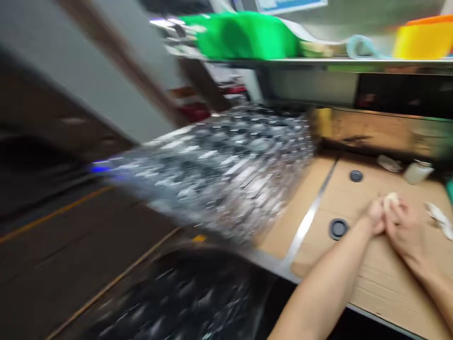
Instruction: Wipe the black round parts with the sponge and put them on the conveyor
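Both my hands meet over a cardboard-covered table at the right. My left hand is curled closed beside my right hand, and between their fingers sits a small pale object that motion blur keeps me from naming. Which hand grips it I cannot tell for sure. Two dark round discs lie on the cardboard, one just left of my left hand and another farther back.
A large stack of clear plastic trays fills the table's left part. A shelf above carries a green bin and a yellow bin. A small white bottle and crumpled white bits lie at the right. Dark floor lies left.
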{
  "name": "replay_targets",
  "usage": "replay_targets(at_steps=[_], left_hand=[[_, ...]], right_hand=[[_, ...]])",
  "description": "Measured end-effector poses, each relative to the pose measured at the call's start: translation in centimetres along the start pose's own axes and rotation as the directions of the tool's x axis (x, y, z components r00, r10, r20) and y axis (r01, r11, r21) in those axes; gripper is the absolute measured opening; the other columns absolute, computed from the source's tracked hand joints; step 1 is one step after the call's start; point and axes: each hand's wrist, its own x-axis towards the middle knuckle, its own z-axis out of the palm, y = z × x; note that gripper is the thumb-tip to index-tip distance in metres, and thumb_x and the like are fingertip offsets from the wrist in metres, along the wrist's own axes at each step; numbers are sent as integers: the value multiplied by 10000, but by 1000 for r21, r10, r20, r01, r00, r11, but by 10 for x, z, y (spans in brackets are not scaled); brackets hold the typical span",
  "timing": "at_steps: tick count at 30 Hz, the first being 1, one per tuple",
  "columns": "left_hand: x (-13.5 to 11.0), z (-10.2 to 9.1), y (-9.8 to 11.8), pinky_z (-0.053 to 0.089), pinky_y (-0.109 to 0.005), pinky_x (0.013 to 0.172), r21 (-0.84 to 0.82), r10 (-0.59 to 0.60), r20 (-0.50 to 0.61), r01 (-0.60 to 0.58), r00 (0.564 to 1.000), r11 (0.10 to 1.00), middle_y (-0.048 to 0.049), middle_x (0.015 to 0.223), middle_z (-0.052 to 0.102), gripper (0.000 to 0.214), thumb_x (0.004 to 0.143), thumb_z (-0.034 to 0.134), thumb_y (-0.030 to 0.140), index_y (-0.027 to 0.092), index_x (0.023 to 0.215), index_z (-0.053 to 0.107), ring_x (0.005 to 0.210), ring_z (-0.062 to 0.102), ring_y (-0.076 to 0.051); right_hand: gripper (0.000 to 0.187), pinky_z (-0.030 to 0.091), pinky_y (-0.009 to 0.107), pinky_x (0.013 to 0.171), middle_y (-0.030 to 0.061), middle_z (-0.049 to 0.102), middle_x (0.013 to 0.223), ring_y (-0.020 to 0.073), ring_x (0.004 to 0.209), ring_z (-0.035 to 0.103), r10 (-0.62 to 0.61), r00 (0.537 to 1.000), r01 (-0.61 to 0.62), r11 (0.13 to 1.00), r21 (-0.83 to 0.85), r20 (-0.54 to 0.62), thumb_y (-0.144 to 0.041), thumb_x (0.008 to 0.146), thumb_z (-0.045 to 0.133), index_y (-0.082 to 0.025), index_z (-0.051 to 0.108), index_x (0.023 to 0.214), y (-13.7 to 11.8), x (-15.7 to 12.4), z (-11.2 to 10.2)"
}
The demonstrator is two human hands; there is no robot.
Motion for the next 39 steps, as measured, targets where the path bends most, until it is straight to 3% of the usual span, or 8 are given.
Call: replay_targets(at_steps=[6,15,20,23,26,30,35,39], left_hand=[[-1,-7,3,523,-378,980,-28,97,-30,-98,995,995,-135,1149,730,396,1043,347,354,155,977,682,1095,686,-238],[-4,-13,7,564,-367,813,-27,140,-77,-142,987,989,-189,1255,686,452,1039,317,425,131,1005,658,1074,703,-289],[-2,-12,7,564,-372,843,-15,248,-157,-253,956,967,-149,1191,712,432,1044,324,426,150,966,646,1054,703,-265],[-1,-10,6,552,-380,914,-25,287,-202,-298,936,954,-130,1117,732,426,1051,319,422,157,964,642,1074,690,-245],[-2,-8,0,524,-394,996,-3,264,-135,-267,955,964,-138,1077,740,409,1048,348,401,141,1001,660,1097,682,-246],[-4,-9,-9,512,-413,1026,83,233,-35,-229,972,970,-140,1024,746,369,1037,404,369,126,1041,682,1065,699,-255],[-3,-11,-10,522,-431,1024,58,219,-42,-216,975,975,-152,981,744,387,1038,403,383,125,937,673,1070,695,-260],[-2,-11,-9,527,-409,1014,63,249,-64,-245,966,968,-144,1002,740,378,1052,382,355,121,957,663,1056,696,-240]], right_hand=[[420,446,481,1008,165,639,1175,311,1129,564,305,951,-310,936,-165,-56,-404,967,469,-175,655,1267,49,4,-37],[456,471,437,911,166,653,1166,330,1090,593,393,904,-356,910,-213,167,-358,891,581,-177,590,1310,40,0,-52],[372,489,401,905,112,705,1154,282,1062,638,421,897,-433,898,79,134,-375,928,540,-199,617,1246,27,9,-59],[451,515,329,753,60,726,999,220,874,663,415,874,-482,804,348,252,-461,909,587,-201,600,1277,18,11,-58],[419,486,274,624,36,718,875,178,731,643,383,820,-564,670,482,425,-496,881,621,-183,654,1158,12,10,-53],[420,507,273,654,50,733,928,181,776,663,420,811,-585,576,571,407,-501,861,645,-180,655,1131,11,9,-50],[332,539,334,794,77,754,1013,230,899,695,327,823,-535,718,444,464,-444,846,654,-170,726,1019,18,11,-58],[293,521,381,918,77,761,1073,253,1007,700,365,888,-442,847,297,281,-365,886,594,-208,728,1095,17,11,-60]])
